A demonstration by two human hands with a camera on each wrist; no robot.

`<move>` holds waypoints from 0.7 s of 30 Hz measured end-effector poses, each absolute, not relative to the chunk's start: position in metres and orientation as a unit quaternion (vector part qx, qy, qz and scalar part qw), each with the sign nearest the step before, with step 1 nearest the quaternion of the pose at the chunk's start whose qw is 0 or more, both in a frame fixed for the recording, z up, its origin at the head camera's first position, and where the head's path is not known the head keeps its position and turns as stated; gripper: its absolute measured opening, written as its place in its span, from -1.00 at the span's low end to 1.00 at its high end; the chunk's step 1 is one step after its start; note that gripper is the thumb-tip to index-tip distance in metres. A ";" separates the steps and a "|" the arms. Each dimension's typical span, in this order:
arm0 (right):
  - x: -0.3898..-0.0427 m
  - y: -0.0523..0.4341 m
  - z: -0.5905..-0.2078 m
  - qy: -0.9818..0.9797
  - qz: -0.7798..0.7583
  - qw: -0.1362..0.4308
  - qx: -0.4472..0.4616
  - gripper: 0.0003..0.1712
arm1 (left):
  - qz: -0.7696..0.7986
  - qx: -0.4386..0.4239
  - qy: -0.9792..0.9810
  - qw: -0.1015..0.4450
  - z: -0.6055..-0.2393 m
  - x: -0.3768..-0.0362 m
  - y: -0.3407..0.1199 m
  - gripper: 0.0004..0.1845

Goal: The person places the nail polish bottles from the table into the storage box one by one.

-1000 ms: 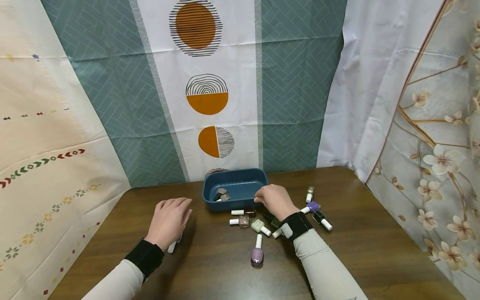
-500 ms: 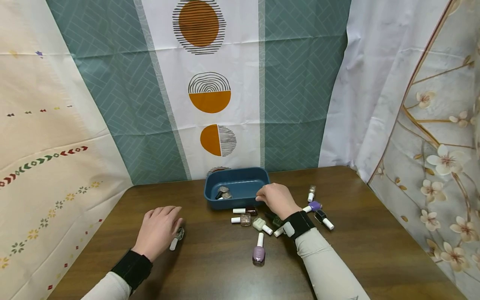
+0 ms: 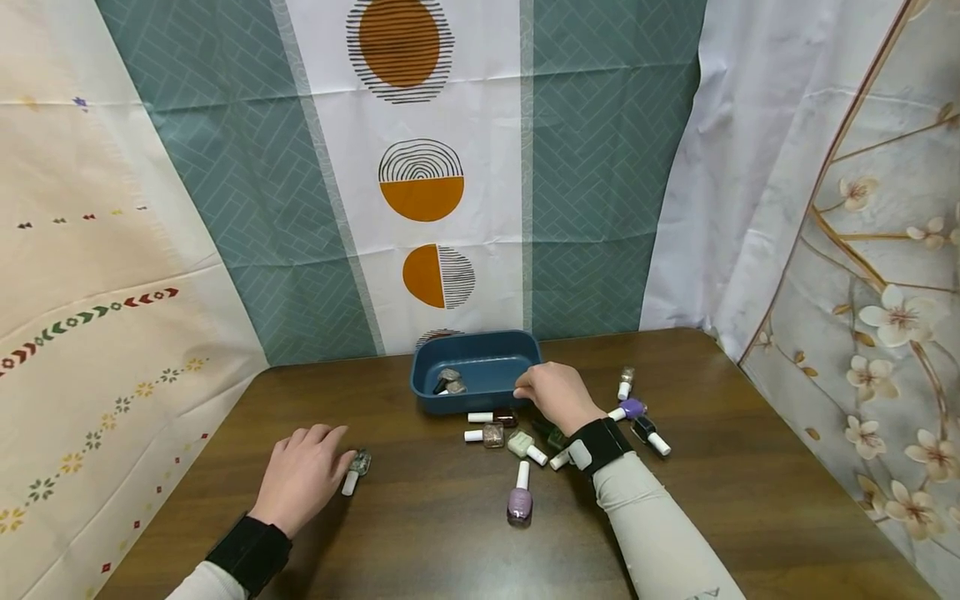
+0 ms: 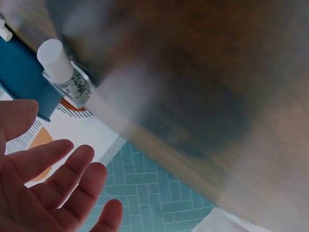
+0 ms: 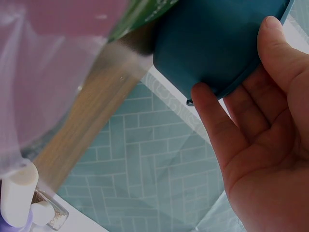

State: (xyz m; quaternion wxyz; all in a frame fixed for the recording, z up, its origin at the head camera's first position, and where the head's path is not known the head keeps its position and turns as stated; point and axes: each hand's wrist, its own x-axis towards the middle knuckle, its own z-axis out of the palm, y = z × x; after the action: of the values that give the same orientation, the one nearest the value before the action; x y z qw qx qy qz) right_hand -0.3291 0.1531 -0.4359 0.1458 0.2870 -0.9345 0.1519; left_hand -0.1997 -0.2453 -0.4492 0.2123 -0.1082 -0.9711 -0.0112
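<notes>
Tabletop of dark wood carries a blue bin at its far edge. Right hand rests relaxed, fingers against the bin's near right corner, grasping nothing. Left hand lies released, fingers straight, near the left edge, just beside a glitter polish bottle.

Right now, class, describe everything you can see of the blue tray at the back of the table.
The blue tray is a dark teal, shallow rectangular bin with rounded corners and a plain matte, plastic-looking wall. It sits upright on the brown table, close to the hanging curtain. Two small nail polish bottles lie inside at its left end; the remaining floor is bare. The right hand touches its front right rim with extended fingers. More bottles lie on the table just in front.
</notes>
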 end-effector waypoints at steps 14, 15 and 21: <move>-0.330 0.154 -0.436 -0.934 0.154 0.148 0.287 -0.89 | -0.015 -0.074 -0.985 0.157 -0.456 -0.190 -0.245 -0.50; -0.330 0.154 -0.437 -0.934 0.154 0.147 0.287 -0.89 | -0.017 -0.069 -0.986 0.150 -0.457 -0.190 -0.245 -0.50; -0.329 0.153 -0.436 -0.936 0.152 0.140 0.285 -0.89 | -0.011 -0.058 -0.990 0.128 -0.461 -0.191 -0.244 -0.54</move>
State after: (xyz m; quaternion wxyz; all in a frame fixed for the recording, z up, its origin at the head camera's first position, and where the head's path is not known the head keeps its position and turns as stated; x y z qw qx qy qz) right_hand -0.3287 0.1529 -0.4358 0.1397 0.2846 -0.9362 0.1519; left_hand -0.1910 -0.2439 -0.4606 0.1278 -0.0580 -0.9900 -0.0108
